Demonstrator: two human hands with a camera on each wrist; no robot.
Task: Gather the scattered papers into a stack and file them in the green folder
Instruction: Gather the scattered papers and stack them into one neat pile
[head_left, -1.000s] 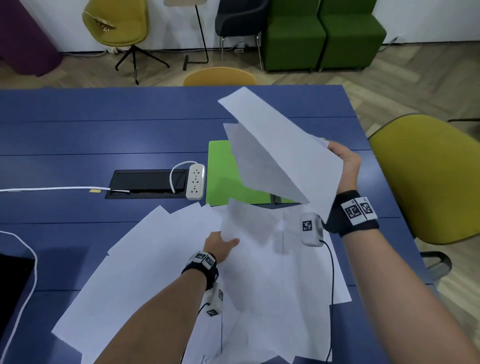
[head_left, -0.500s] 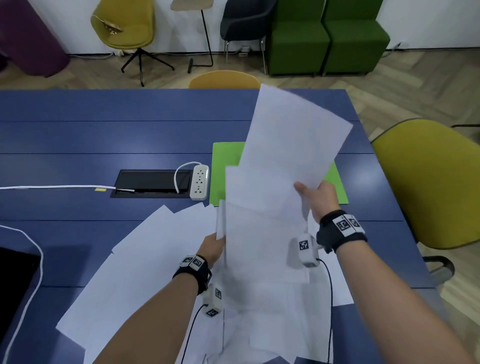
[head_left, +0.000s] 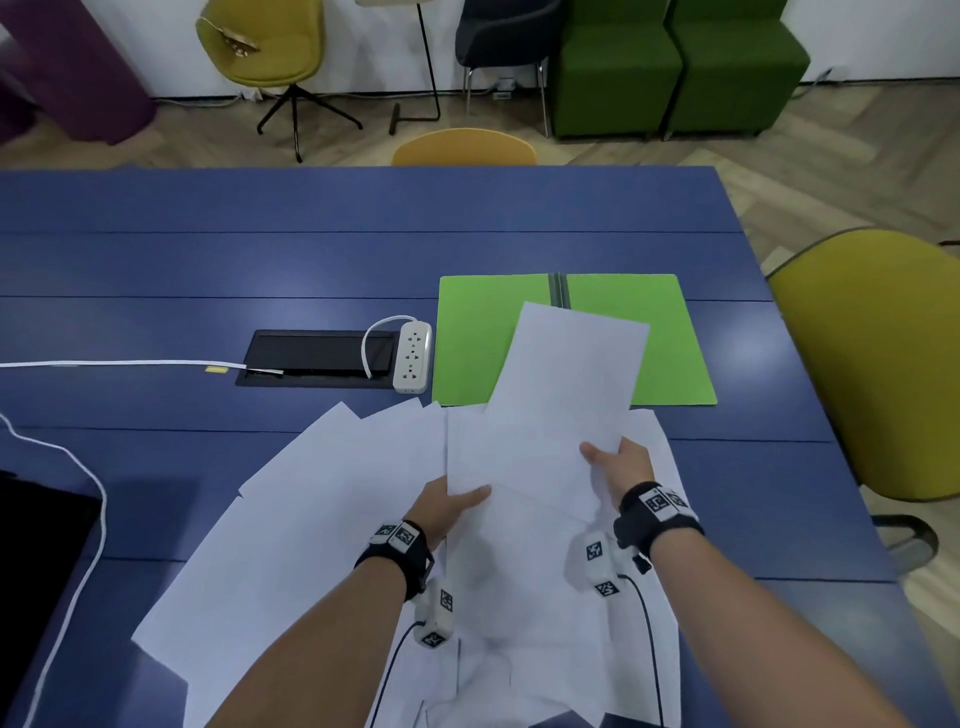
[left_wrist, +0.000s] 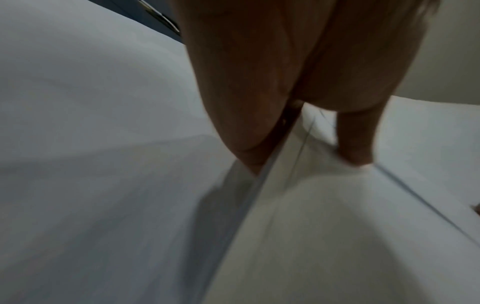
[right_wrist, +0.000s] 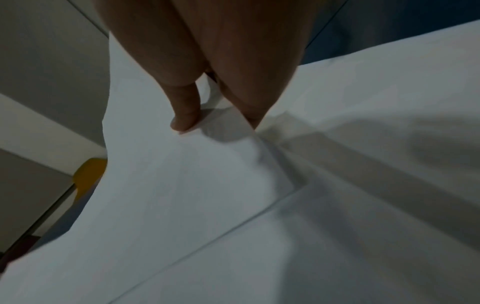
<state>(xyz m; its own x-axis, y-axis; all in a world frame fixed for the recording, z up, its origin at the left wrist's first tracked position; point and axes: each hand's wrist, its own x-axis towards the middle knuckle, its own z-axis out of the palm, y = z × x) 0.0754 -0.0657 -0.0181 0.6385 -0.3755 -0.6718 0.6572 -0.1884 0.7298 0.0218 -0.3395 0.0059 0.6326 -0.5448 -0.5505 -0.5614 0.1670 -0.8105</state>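
White papers (head_left: 322, 525) lie fanned and overlapping across the near part of the blue table (head_left: 311, 208). The green folder (head_left: 478, 338) lies open and flat behind them. My right hand (head_left: 615, 465) pinches the near right corner of a sheet (head_left: 566, 374) that slants over the folder, thumb on top (right_wrist: 185, 121). My left hand (head_left: 454, 501) pinches the left edge of another sheet (head_left: 519, 467) lying under that one, thumb on top (left_wrist: 354, 158). Both sheets overlap between my hands.
A white power strip (head_left: 412, 356) lies left of the folder beside a black cable hatch (head_left: 317, 356). A white cable (head_left: 104, 364) runs left across the table. A yellow chair (head_left: 878, 364) stands at the right edge. A black object (head_left: 36, 571) sits near left.
My right hand has brought its raised sheet down and toward me, from high over the folder to low over the sheet that my left hand holds. The left hand stayed nearly still.
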